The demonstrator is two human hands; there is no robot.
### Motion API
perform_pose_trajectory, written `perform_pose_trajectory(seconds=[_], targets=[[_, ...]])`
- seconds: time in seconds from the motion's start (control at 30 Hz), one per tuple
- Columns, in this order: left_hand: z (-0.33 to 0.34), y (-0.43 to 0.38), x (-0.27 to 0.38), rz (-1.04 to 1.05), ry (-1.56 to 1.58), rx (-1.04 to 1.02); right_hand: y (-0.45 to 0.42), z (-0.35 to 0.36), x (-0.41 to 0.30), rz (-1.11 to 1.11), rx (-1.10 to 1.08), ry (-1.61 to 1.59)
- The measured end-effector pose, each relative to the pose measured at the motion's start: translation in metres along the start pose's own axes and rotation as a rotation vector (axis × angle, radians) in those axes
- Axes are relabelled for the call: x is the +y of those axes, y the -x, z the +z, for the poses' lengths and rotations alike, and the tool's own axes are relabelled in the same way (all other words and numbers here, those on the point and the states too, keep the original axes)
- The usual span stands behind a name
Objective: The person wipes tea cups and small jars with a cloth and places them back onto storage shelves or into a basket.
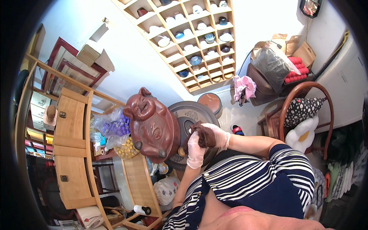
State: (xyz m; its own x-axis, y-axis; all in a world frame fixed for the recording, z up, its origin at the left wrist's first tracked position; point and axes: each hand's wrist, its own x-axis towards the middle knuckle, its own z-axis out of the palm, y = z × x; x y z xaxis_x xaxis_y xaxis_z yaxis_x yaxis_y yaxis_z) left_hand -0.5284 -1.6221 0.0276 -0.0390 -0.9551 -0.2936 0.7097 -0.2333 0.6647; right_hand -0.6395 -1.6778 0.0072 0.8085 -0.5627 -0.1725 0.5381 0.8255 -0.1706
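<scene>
My left hand (197, 151), in a thin whitish glove, grips the near left side of a bunched dark brown cloth (206, 135). On the cloth's right side is my right hand (220, 136), gloved the same way and closed on it. Both hands are over a round dark table or stand (175, 113) with carved patterns. Left of them a large reddish-brown pig figurine (155, 129) with a smiling face lies tilted in the view. A small round tan item (181, 151) shows beside my left hand; I cannot tell what it is.
Bags of purple (118, 125) and yellow wrapped items (126, 148) lie left of the figurine. A wooden cabinet (72, 143) stands farther left. Ahead are a round stool (210, 103) and a wall shelf of cups (201, 43). A wooden armchair (280, 115) with cushions stands at right.
</scene>
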Motion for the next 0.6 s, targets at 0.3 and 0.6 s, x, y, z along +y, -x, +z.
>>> perform_pose_trajectory(seconds=[0.3, 0.6], targets=[[0.017, -0.050, 0.000, 0.403, -0.753, 0.078, 0.015, 0.035, -0.103, -0.123, 0.394, 0.081], [-0.012, -0.094, -0.021, 0.491, -1.560, 0.188, 0.020, 0.074, -0.129, -0.638, -0.145, 1.518]])
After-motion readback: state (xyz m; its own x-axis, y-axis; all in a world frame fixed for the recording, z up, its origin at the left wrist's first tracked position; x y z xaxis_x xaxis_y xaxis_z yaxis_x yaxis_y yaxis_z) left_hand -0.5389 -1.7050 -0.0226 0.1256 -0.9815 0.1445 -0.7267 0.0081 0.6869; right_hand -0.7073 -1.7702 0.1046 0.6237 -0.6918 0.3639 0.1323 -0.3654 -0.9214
